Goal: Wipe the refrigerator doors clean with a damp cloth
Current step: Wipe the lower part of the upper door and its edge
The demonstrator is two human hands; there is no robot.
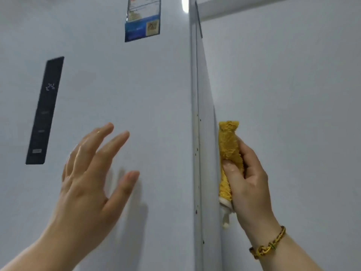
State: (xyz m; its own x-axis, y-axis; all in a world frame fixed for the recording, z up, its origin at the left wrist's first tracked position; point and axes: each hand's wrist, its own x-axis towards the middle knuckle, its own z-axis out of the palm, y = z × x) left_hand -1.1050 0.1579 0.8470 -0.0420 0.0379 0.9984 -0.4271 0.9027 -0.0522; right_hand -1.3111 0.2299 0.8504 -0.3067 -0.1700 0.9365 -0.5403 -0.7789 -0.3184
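Presently the yellow cloth [229, 153] is gripped in the right hand [252, 182], fingers [245, 151] clamped round it, and pressed against the refrigerator's side panel [207, 133], right of the door [136, 94]. The left hand [88, 173] is held at the door front, fingers spread straight. Dark specks [197, 148] are seen along the door edge, so wiping is judged unfinished.
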